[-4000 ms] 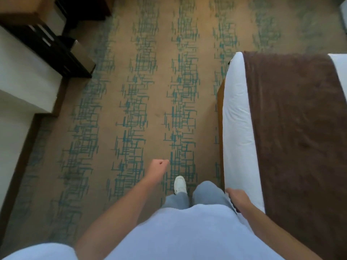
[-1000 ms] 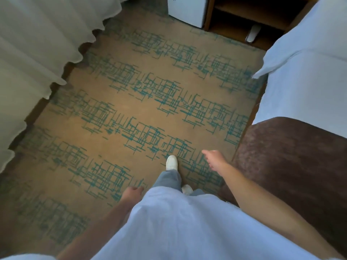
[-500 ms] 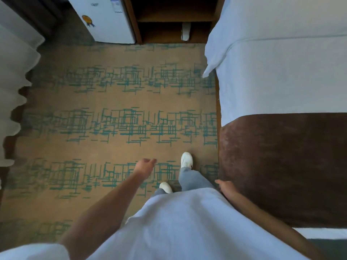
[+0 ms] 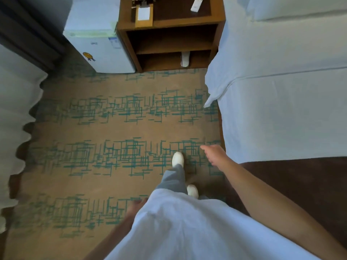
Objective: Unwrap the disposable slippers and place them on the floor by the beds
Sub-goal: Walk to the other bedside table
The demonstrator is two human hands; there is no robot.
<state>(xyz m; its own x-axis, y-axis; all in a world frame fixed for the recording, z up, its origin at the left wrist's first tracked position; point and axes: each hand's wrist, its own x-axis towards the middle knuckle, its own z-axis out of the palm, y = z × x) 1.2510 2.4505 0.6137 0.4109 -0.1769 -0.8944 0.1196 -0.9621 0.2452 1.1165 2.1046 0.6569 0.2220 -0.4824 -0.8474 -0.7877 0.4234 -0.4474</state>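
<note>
A white wrapped slipper pack (image 4: 185,59) stands in the bottom shelf of the wooden nightstand (image 4: 170,36) at the far end of the carpet. My right hand (image 4: 214,154) swings forward beside the bed (image 4: 281,109), fingers relaxed and empty, far short of the nightstand. My left hand (image 4: 138,204) hangs low by my hip, blurred and partly hidden behind my white shirt, holding nothing. My white shoes (image 4: 178,158) are mid-step on the patterned carpet (image 4: 112,132).
A small white fridge (image 4: 101,51) stands left of the nightstand. On the nightstand top lie a notepad holder (image 4: 143,15) and a white remote (image 4: 196,4). Curtains (image 4: 13,119) line the left side. A brown bed runner (image 4: 300,184) covers the bed's foot.
I have walked closer to the nightstand, which now shows fully. My right hand swung forward and my left hand dropped back to my hip.
</note>
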